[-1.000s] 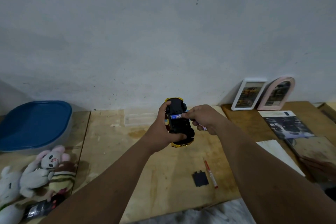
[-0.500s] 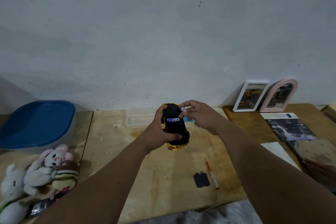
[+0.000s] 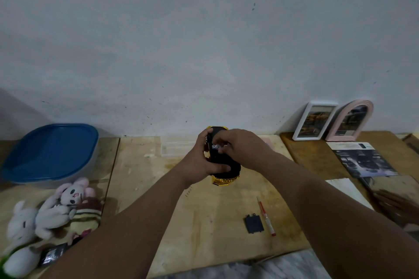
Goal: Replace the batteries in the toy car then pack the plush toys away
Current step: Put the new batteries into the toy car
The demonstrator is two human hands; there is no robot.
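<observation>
Left hand (image 3: 199,163) grips toy car (image 3: 224,165); right hand (image 3: 238,145) pinches battery (image 3: 215,147), screwdriver (image 3: 265,216) nearby.

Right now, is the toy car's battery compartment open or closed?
Open. The black cover lies on the table beside the screwdriver, while the right hand presses a battery into the toy car.

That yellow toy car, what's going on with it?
A person holds the toy car upside down in the left hand while the right hand presses a battery into its underside. The black battery cover and a small screwdriver lie on the wooden table. The plush toys lie unpacked beside the blue-lidded container.
</observation>
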